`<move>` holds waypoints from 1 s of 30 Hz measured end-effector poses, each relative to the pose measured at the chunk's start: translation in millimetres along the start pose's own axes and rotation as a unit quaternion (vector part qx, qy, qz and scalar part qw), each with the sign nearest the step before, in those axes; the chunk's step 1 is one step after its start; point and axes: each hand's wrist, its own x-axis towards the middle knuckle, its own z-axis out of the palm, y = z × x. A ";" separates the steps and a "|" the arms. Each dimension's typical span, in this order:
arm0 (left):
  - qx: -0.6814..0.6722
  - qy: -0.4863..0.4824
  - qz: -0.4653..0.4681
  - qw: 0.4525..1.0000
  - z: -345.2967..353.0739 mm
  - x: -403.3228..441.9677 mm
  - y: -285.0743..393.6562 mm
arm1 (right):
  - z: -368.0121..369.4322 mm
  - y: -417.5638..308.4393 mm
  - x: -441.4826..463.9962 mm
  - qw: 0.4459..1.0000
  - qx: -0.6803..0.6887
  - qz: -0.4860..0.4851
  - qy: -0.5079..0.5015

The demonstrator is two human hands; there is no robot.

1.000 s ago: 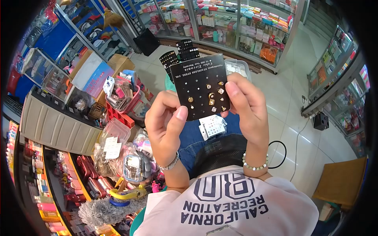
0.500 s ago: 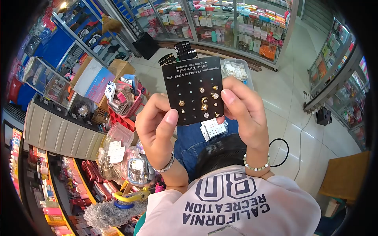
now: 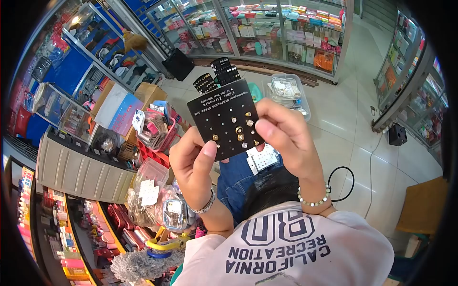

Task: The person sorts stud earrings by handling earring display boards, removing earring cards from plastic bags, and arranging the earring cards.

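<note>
Tilting more than half a second ago, the card [image 3: 223,121] sits lower in view, above the jeans [image 3: 230,185] — left hand [image 3: 192,159] pinching its lower left corner, right hand [image 3: 287,136] its right edge, thumbs [image 3: 266,128] in front, forearms [image 3: 216,220] raised.

Pale floor tiles [image 3: 353,125] run down the right half of the frame, bearing a black box [image 3: 397,135] and a thin cable [image 3: 371,175] at right. Shelves in the glass cabinet [image 3: 344,47] at top centre carry a teal bottle [image 3: 258,48] and an orange packet [image 3: 324,61]. Just below mid-frame, white cards [image 3: 262,160] rest on denim-covered legs [image 3: 233,175].
</note>
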 end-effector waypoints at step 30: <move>-0.029 0.004 -0.001 1.000 2.2 -4.1 -7.6 | 2.4 11.3 4.2 0.998 0.045 0.010 0.033</move>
